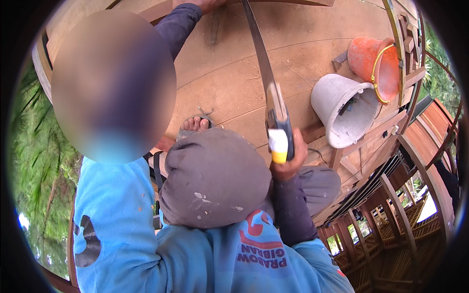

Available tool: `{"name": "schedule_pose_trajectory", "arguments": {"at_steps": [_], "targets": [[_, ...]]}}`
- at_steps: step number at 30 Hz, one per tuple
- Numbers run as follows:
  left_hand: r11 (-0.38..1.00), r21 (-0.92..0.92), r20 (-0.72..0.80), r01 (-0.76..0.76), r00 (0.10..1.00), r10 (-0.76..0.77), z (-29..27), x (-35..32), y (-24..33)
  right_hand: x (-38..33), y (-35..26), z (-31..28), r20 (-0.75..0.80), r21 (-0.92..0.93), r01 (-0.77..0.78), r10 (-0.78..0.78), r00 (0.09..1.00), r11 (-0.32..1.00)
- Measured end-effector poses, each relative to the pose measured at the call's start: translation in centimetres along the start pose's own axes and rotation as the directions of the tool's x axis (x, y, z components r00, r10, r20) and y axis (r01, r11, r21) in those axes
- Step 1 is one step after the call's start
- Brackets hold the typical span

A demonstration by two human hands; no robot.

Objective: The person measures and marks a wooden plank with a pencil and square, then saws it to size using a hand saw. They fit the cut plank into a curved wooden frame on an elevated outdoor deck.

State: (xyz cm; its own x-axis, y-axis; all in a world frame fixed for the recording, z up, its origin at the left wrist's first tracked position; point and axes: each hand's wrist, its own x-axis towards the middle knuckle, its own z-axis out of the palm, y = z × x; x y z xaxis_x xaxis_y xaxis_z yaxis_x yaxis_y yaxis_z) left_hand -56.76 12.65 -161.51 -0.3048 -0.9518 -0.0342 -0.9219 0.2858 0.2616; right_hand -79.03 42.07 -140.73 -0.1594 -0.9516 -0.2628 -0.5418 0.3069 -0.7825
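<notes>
A handsaw (pixel 261 56) is in my right hand (pixel 290 166), whose fingers are wrapped round its black, yellow and white handle. Its long blade points away from me and reaches the top edge of the view. There the toothed edge comes close to a curved wooden board (pixel 288 2); whether it touches is cut off. My left hand (pixel 207 4) lies at that board, left of the blade. Its fingers are cut off by the edge of the picture, and a blurred patch covers part of my left arm.
Wide wooden planks (pixel 234 78) with sawdust form the surface under me. At the right a whitish bucket (pixel 325 105) lies tipped beside an orange bucket (pixel 361 56) with a yellow handle. Wooden frames (pixel 391 195) drop away at the lower right. Greenery (pixel 39 161) shows past the left edge.
</notes>
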Motion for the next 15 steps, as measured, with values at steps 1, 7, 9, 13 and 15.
{"name": "schedule_pose_trajectory", "arguments": {"at_steps": [1, 7, 9, 13, 15], "targets": [[0.999, 0.030, -0.015, -0.034, 0.999, 0.034, 0.6, 0.0, -0.2, 2.2, 1.3, 1.6, -0.040, -0.003, 0.073, -0.073, 0.997, 0.997], [0.987, -0.118, 0.061, 0.112, 0.993, -0.105, -0.7, 0.3, 0.7, 6.8, 0.4, 4.2, -0.042, -0.016, 0.065, -0.066, 0.997, 0.998], [0.973, -0.152, 0.068, 0.173, 0.984, -0.165, 0.2, 0.1, -0.7, 1.5, -0.4, 1.6, 0.012, -0.017, -0.007, 0.008, 1.000, 1.000], [0.995, -0.086, 0.052, 0.040, 0.998, -0.035, -0.4, 0.1, -0.3, -2.6, 0.4, -0.7, 0.006, 0.018, -0.102, 0.102, 0.995, 0.995], [0.999, -0.012, 0.105, -0.033, 0.994, 0.034, -0.6, 0.3, -0.5, 1.0, 1.1, 1.0, 0.022, -0.060, 0.043, -0.042, 0.999, 0.997]]}}
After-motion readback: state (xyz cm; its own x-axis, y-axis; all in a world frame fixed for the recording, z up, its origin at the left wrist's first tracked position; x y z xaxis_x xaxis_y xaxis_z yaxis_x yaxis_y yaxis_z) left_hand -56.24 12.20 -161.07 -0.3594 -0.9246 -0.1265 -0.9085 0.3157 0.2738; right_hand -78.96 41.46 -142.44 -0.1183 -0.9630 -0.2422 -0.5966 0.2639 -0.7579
